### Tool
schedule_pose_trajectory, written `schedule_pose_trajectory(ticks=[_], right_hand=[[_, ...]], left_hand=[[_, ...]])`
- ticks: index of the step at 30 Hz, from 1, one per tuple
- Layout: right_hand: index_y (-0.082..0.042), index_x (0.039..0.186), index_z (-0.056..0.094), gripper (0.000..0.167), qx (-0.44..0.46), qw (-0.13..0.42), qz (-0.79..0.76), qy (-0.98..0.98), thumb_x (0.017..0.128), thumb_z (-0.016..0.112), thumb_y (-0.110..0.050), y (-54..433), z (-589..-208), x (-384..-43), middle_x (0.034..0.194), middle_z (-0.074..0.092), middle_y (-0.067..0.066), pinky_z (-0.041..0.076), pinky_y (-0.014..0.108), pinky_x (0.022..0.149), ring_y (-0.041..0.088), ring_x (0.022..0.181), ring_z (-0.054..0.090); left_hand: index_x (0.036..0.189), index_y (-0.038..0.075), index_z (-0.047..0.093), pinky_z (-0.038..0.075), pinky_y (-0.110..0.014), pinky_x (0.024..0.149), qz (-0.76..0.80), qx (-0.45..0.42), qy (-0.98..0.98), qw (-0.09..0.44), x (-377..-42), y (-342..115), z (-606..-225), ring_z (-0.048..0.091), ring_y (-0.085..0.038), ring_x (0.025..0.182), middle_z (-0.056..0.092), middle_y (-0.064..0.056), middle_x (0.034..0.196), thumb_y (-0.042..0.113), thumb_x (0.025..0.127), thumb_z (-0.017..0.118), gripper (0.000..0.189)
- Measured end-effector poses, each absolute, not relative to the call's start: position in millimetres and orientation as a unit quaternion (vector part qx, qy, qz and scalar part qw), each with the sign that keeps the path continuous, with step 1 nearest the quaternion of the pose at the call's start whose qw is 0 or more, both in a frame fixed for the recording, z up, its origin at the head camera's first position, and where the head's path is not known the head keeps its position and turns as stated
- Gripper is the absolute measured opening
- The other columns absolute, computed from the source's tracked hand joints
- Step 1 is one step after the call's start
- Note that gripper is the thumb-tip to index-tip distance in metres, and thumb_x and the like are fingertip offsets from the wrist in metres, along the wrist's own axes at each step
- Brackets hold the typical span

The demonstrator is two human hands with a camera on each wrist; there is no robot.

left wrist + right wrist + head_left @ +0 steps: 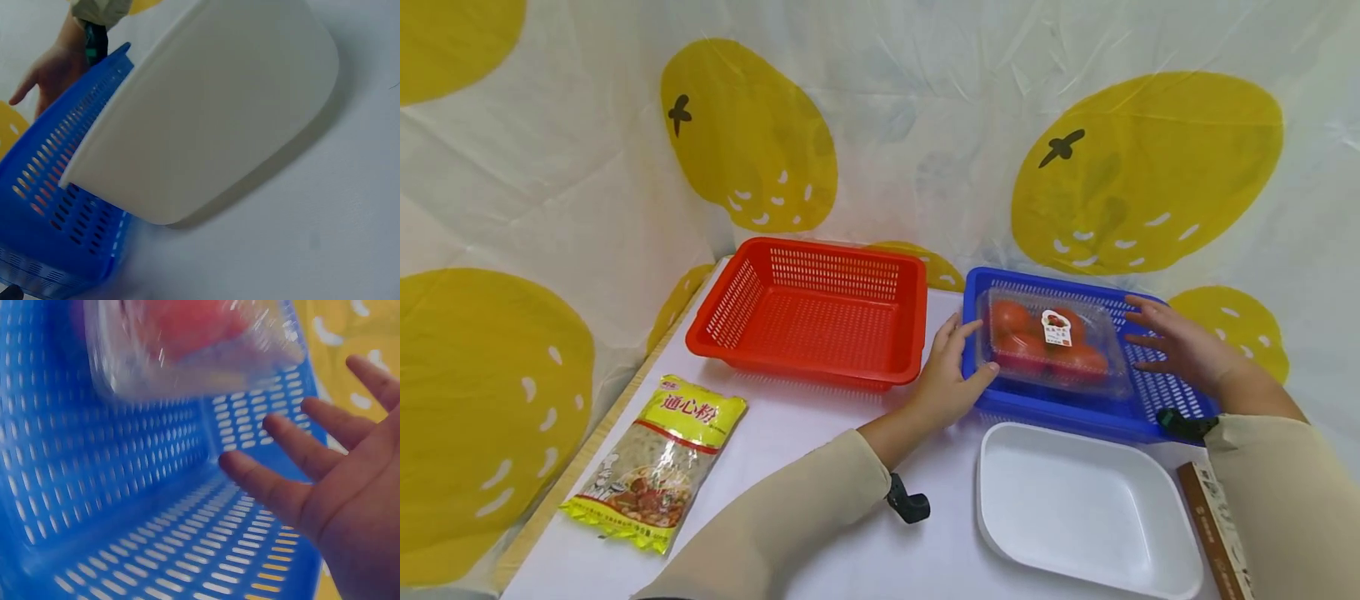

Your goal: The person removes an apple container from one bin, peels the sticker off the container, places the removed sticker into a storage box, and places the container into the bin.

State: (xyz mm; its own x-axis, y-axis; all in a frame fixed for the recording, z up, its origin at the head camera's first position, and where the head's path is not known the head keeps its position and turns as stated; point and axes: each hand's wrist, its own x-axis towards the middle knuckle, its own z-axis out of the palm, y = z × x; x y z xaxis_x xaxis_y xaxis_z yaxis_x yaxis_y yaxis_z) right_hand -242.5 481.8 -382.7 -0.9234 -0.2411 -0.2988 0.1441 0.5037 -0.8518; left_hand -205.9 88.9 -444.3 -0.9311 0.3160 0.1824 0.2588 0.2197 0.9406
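A clear plastic box of tomatoes (1048, 346) with a white label sits in the left part of the blue basket (1157, 400). My left hand (951, 375) is at the basket's left rim, its thumb and fingers spread beside the box's left end. Over the basket's right part, my right hand (1187, 350) has its fingers spread, pointing toward the box. In the right wrist view, a gap shows between the right fingers (269, 481) and the tomato box (187, 375). The left fingers are out of sight in the left wrist view.
A red basket (820, 333) stands to the left of the blue one. A yellow-topped bag of pasta (662, 462) lies at the table's left side. In front of the blue basket is a white tray (1082, 508), with a narrow brown box (1213, 529) beside it.
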Motion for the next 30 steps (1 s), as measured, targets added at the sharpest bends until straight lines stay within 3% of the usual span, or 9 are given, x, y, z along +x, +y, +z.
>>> schedule_pose_trajectory(ticks=[3, 7, 15, 22, 26, 30], right_hand=[[-0.019, 0.173, -0.003, 0.073, -0.020, 0.209, -0.491, 0.845, 0.115, 0.027, -0.052, 482, -382, -249, 0.173, -0.003, 0.032, 0.057, 0.049, 0.101, 0.059, 0.151, 0.017], [-0.014, 0.172, -0.006, 0.078, -0.008, 0.230, -0.482, 0.846, 0.114, 0.032, -0.051, 482, -383, -256, 0.172, -0.005, 0.033, 0.039, 0.077, 0.110, 0.063, 0.152, 0.014], [-0.019, 0.172, -0.007, 0.078, 0.001, 0.247, -0.520, 0.818, 0.114, 0.038, -0.046, 485, -404, -270, 0.172, -0.002, 0.029, 0.041, 0.078, 0.108, 0.066, 0.150, 0.015], [-0.028, 0.171, -0.014, 0.081, 0.004, 0.274, -0.528, 0.804, 0.114, 0.042, -0.045, 487, -424, -274, 0.172, -0.008, 0.030, 0.035, 0.078, 0.112, 0.069, 0.149, 0.009], [-0.035, 0.169, -0.014, 0.084, 0.007, 0.281, -0.525, 0.803, 0.113, 0.047, -0.043, 483, -431, -276, 0.171, -0.004, 0.032, 0.028, 0.077, 0.117, 0.063, 0.150, 0.015], [-0.034, 0.167, -0.021, 0.092, 0.002, 0.289, -0.513, 0.808, 0.111, 0.051, -0.043, 476, -432, -277, 0.169, -0.006, 0.033, 0.019, 0.077, 0.120, 0.061, 0.150, 0.017]], left_hand=[[0.163, 0.022, 0.043, 0.038, -0.053, 0.122, 0.604, 0.159, 0.780, 0.041, -205, 93, -451, 0.029, -0.030, 0.160, 0.017, -0.003, 0.177, 0.026, 0.103, 0.067, 0.065], [0.161, 0.021, 0.046, 0.039, -0.049, 0.122, 0.616, 0.141, 0.773, 0.052, -206, 96, -458, 0.034, -0.030, 0.157, 0.024, -0.007, 0.175, 0.025, 0.102, 0.067, 0.062], [0.161, 0.026, 0.046, 0.054, -0.036, 0.106, 0.655, 0.131, 0.740, 0.077, -211, 96, -472, 0.059, -0.023, 0.137, 0.049, -0.003, 0.157, 0.022, 0.104, 0.069, 0.062], [0.161, 0.037, 0.043, 0.055, -0.039, 0.106, 0.650, 0.138, 0.741, 0.096, -213, 95, -481, 0.058, -0.024, 0.139, 0.049, -0.002, 0.159, 0.032, 0.104, 0.069, 0.063], [0.161, 0.039, 0.042, 0.053, -0.040, 0.108, 0.650, 0.141, 0.741, 0.092, -213, 95, -483, 0.057, -0.024, 0.140, 0.049, -0.001, 0.159, 0.034, 0.105, 0.068, 0.062], [0.162, 0.038, 0.040, 0.052, -0.040, 0.109, 0.651, 0.151, 0.739, 0.086, -214, 94, -486, 0.057, -0.024, 0.140, 0.049, -0.002, 0.159, 0.034, 0.105, 0.066, 0.062]])
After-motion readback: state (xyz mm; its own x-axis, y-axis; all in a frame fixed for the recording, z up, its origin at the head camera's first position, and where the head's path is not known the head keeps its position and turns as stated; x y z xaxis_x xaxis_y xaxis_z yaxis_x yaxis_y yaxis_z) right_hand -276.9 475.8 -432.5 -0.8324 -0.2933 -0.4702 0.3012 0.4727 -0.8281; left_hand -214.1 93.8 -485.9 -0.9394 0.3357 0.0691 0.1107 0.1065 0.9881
